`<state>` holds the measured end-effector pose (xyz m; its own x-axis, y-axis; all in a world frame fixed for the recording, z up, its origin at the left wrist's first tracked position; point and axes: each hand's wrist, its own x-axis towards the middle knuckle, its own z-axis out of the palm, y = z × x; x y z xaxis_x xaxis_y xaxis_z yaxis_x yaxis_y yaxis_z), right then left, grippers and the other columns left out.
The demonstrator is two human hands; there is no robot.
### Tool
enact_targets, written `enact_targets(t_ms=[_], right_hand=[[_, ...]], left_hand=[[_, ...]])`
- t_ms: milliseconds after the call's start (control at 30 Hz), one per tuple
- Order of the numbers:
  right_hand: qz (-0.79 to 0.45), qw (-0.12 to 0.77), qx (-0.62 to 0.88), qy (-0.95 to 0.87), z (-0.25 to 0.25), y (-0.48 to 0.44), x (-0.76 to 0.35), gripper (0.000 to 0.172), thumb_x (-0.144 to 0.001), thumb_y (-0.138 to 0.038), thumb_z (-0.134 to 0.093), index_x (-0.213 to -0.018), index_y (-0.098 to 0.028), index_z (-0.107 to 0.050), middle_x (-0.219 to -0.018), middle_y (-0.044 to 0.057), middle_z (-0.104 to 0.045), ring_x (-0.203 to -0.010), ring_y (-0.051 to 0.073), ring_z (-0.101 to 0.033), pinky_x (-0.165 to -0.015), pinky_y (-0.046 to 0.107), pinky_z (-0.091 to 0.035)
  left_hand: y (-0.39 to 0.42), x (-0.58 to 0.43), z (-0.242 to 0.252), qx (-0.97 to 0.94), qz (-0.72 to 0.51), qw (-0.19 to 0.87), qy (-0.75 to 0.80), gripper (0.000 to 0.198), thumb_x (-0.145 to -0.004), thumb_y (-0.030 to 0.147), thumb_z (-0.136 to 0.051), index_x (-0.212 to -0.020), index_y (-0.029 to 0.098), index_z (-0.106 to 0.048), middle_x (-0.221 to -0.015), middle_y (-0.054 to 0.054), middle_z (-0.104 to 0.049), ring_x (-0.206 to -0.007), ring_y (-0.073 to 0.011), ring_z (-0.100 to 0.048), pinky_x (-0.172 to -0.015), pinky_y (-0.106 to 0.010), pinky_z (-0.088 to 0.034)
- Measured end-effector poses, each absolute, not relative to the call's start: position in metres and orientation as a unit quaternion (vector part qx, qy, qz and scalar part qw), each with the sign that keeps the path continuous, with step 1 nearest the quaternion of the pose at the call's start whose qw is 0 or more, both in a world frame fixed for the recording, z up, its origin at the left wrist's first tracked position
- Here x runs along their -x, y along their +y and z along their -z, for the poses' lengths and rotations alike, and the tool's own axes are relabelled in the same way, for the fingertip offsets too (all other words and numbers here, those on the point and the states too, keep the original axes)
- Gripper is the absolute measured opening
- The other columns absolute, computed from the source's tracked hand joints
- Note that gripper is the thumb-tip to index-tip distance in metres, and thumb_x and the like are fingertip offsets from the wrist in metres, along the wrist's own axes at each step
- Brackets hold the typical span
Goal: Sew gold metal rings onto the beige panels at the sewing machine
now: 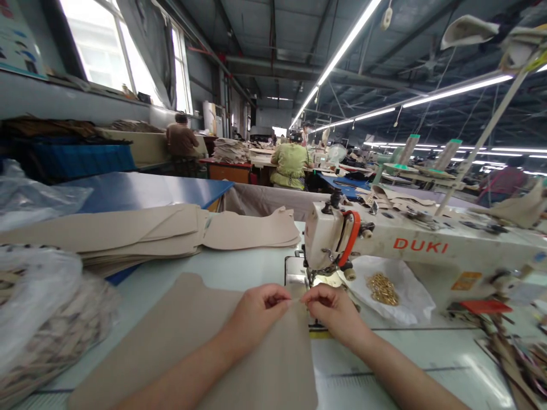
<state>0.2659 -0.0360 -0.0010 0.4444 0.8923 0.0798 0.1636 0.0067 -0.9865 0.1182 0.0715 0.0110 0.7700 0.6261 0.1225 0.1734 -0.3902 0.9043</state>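
A large beige cut panel (183, 330) lies on the pale work table, its upper right corner close under the sewing machine (327, 236). At that corner my left hand (260, 310) is closed, thumb and finger pinched on the panel's edge. A small gap away, my right hand (335, 313) makes a similar pinch at the same corner, just in front of the needle area. Any tiny thing between the fingertips is too small to make out. The machine's lamp lights the metal plate (294, 270) behind my fingers.
Stacked beige panels (145, 230) lie behind on the left. A plastic-wrapped bundle (51, 319) sits at the near left. Gold-coloured metal pieces (383, 288) rest on a white bag (414, 296) beneath the machine arm. Straps and scraps (508, 347) lie right. Other people sit farther back.
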Motion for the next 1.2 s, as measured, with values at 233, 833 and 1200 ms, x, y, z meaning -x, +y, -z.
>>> enact_targets(t_ms=[233, 833, 1200], right_hand=[[-0.181, 0.549, 0.659, -0.482, 0.008, -0.036, -0.259, 0.019, -0.064, -0.015, -0.049, -0.078, -0.018, -0.063, -0.063, -0.002, -0.054, -0.059, 0.013, -0.051, -0.057, 0.023, -0.041], [-0.119, 0.558, 0.618, -0.541, 0.005, -0.045, -0.252, 0.017, -0.077, -0.012, -0.052, -0.09, -0.019, -0.062, -0.081, 0.003, -0.063, -0.073, 0.015, -0.059, -0.065, 0.025, -0.048], [-0.124, 0.576, 0.624, -0.513, 0.004, -0.04, -0.251, 0.008, -0.077, -0.018, -0.054, -0.078, -0.019, -0.062, -0.071, 0.001, -0.063, -0.064, 0.014, -0.057, -0.059, 0.024, -0.045]], left_hand=[[0.063, -0.116, -0.014, -0.869, -0.276, 0.359, 0.201, 0.014, -0.075, 0.022, -0.053, -0.069, 0.02, -0.064, -0.067, 0.001, -0.062, -0.063, -0.0137, -0.057, -0.061, -0.022, -0.042], [0.059, -0.117, -0.013, -0.877, -0.302, 0.32, 0.192, 0.015, -0.082, 0.024, -0.051, -0.073, 0.021, -0.063, -0.068, 0.001, -0.062, -0.063, -0.0129, -0.057, -0.061, -0.022, -0.042], [0.057, -0.119, -0.017, -0.859, -0.306, 0.353, 0.209, 0.014, -0.078, 0.026, -0.054, -0.07, 0.021, -0.065, -0.066, 0.001, -0.063, -0.06, -0.0134, -0.056, -0.059, -0.022, -0.043]])
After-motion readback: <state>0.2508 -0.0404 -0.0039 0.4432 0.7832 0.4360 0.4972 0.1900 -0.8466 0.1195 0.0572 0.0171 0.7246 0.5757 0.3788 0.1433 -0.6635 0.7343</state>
